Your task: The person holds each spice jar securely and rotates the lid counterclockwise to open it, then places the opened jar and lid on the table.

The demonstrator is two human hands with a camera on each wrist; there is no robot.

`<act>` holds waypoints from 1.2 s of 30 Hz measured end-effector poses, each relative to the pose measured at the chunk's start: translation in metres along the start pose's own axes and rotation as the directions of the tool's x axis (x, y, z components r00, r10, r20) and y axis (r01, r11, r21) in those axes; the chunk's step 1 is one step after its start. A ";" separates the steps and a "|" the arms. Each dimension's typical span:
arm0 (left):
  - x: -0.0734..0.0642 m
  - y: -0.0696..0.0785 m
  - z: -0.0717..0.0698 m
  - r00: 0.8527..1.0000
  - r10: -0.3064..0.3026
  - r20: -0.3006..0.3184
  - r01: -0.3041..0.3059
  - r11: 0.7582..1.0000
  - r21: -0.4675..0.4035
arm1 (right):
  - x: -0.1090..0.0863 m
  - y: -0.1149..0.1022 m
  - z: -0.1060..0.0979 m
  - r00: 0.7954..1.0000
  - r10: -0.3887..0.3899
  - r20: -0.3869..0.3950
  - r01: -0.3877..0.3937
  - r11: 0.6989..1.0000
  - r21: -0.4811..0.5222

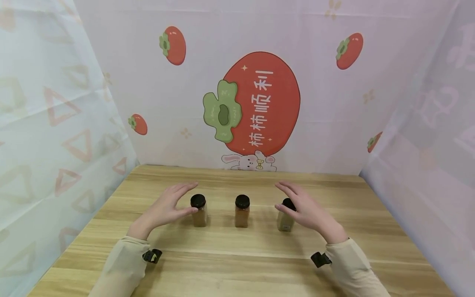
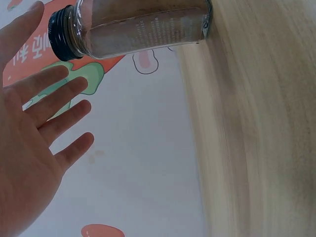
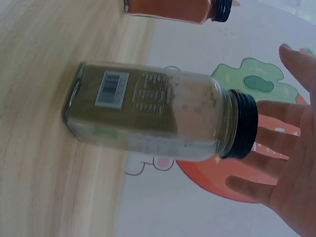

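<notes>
Three glass spice jars with black lids stand upright in a row on the wooden table. My left hand (image 1: pixel 171 206) is beside the left jar (image 1: pixel 200 215), which holds brown powder; fingers and thumb are spread apart and hold nothing. The middle jar (image 1: pixel 242 216), filled with reddish-orange powder, stands between both hands. At the right jar (image 1: pixel 285 222), my right hand (image 1: pixel 305 208) partly covers the lid in the head view. In the right wrist view that jar (image 3: pixel 148 106) shows greenish powder and a barcode label, with the open fingers just behind its lid.
The wooden table (image 1: pixel 230 264) runs back to a pale wall cloth (image 1: pixel 319 123) printed with persimmons and a rabbit. Similar cloth hangs on the left (image 1: pixel 48 144) and right sides. Dark wrist cameras sit at both cuffs.
</notes>
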State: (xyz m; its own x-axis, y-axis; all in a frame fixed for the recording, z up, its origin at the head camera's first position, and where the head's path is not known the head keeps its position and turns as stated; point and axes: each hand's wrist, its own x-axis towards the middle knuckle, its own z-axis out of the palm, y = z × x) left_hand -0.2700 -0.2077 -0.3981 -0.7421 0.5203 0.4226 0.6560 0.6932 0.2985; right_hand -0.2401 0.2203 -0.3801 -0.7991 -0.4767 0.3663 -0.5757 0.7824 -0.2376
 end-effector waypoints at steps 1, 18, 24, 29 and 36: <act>0.000 -0.001 0.000 1.000 0.002 0.000 -0.002 1.000 0.000 | 0.002 -0.002 0.000 1.000 -0.002 0.006 0.002 1.000 0.004; -0.002 -0.011 0.004 0.999 0.039 -0.004 -0.039 0.998 -0.053 | 0.028 -0.027 0.019 0.998 -0.054 0.039 0.054 0.999 0.003; -0.003 -0.014 0.006 1.000 0.028 0.004 -0.028 0.998 -0.065 | 0.037 -0.038 0.027 0.995 -0.094 0.027 0.094 0.995 0.033; -0.004 -0.016 0.007 1.000 0.016 0.020 -0.015 0.998 -0.066 | 0.044 -0.047 0.032 0.994 -0.093 0.053 0.090 0.995 0.053; -0.005 -0.020 0.010 0.998 -0.016 0.054 0.021 0.995 -0.094 | 0.053 -0.059 0.039 0.993 -0.098 0.064 0.094 0.993 0.066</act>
State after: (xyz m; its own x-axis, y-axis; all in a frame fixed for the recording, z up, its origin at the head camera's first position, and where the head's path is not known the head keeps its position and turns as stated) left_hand -0.2806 -0.2188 -0.4151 -0.7586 0.5358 0.3707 0.6506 0.6537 0.3864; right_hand -0.2553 0.1329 -0.3816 -0.7483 -0.5757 0.3296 -0.6582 0.7063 -0.2607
